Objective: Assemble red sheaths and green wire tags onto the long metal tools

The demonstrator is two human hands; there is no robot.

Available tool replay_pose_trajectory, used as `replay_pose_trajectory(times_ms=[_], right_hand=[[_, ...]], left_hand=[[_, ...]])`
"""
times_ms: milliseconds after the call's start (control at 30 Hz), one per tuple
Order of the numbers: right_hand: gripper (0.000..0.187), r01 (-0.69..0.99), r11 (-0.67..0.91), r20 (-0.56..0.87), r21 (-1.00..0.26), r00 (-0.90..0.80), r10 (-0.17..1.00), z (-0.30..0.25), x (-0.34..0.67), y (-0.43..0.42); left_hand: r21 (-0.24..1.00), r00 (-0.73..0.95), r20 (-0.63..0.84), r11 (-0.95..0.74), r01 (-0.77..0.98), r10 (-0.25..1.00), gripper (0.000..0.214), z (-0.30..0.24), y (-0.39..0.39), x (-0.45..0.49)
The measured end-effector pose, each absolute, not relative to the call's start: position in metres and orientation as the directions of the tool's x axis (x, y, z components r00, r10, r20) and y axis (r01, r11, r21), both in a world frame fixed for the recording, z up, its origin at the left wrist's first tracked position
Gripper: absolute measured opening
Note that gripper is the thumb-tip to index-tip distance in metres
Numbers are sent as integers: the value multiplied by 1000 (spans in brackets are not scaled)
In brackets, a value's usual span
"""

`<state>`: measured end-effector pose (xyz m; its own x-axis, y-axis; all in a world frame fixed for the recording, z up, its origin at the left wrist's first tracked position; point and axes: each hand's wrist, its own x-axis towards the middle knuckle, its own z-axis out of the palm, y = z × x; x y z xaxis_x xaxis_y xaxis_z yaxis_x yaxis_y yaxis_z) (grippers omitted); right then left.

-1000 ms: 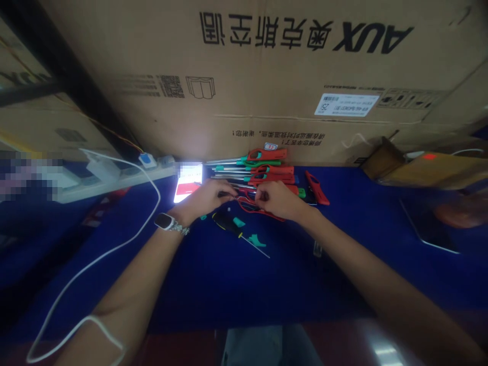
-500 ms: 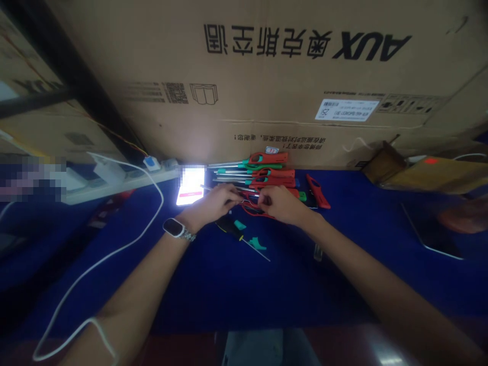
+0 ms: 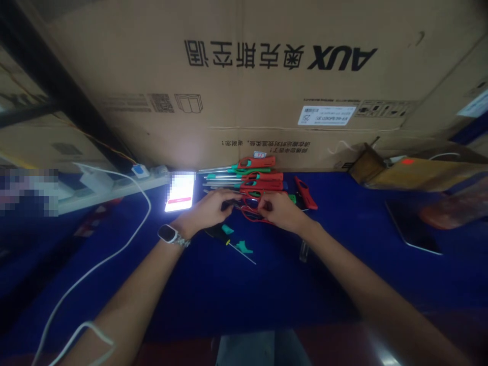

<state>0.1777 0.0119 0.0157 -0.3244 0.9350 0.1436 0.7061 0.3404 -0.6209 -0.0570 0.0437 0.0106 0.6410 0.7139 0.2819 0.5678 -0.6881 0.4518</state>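
Note:
My left hand [image 3: 215, 206] is closed in a pinch, with a small dark thing at its fingertips that is too small to name. Opposite it, my right hand [image 3: 282, 209] has its fingers curled closed over the right part of an opened red lighter casing [image 3: 249, 215]; what they pinch is hidden. A thin pale wire-like piece shows between the two hands. Just behind lie several long-barrelled gas lighters [image 3: 263, 177] with red and green handles. In front of my left hand are a screwdriver [image 3: 242, 252] with a black and yellow handle and loose teal plastic pieces [image 3: 244, 247].
A lit phone [image 3: 180, 192] lies left of the lighters, before a white power strip [image 3: 102, 190] with a trailing white cable [image 3: 110, 251]. A red casing part [image 3: 305, 193] and a dark tablet-like device [image 3: 409, 229] lie to the right. A large cardboard box [image 3: 236, 81] stands behind.
The whole view has shifted, so the scene sits farther left and slightly lower. A dark small thing now shows at my left fingertips. Both hands stay at the red casing.

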Motion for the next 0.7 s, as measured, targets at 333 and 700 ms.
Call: replay_pose_trajectory(times_ms=[333, 700], right_hand=[[16, 698, 358, 167, -620, -328, 930, 14, 179, 12], [17, 685, 365, 180, -631, -329, 927, 10, 178, 12]], left_hand=[[406, 681, 252, -714, 571, 688, 20, 12, 49, -64], [487, 676, 316, -726, 486, 665, 14, 5, 51, -59]])
